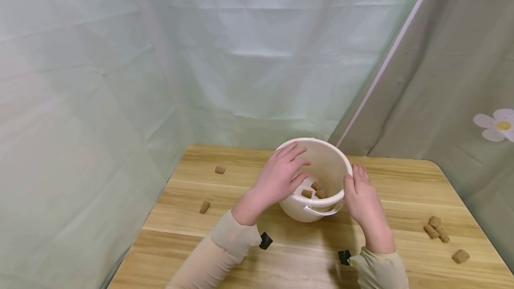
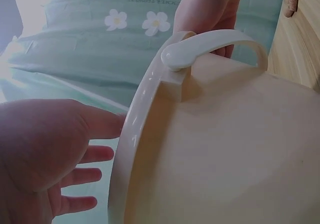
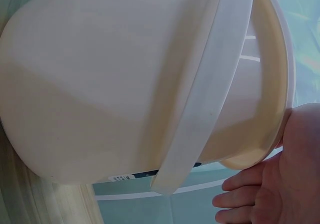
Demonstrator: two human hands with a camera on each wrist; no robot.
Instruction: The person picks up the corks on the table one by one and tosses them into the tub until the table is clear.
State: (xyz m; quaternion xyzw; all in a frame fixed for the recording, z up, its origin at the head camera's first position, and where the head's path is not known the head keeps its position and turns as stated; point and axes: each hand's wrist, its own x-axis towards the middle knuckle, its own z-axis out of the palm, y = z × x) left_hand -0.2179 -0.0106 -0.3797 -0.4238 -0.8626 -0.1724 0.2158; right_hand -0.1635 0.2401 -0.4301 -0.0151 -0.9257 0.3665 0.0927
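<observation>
A white bucket [image 1: 304, 211] with a white handle [image 1: 323, 212] stands on the wooden table, and a few brown corks [image 1: 307, 193] lie on its floor. My left hand [image 1: 277, 175] is at the bucket's left rim with its fingers spread over the opening. In the left wrist view its thumb [image 2: 107, 121] is right by the rim; contact is hard to tell. My right hand [image 1: 364, 197] lies against the right side of the rim, fingers straight along the outside, thumb near the edge. The right wrist view shows those fingers [image 3: 242, 196] extended beside the rim.
Two corks lie apart on the table's left, one farther back [image 1: 219, 170] and one nearer [image 1: 205, 207]. Several more are grouped at the right [image 1: 435, 222], with another cork [image 1: 460, 256] close by. Pale curtains [image 1: 257, 66] hang behind the table [image 1: 176, 231].
</observation>
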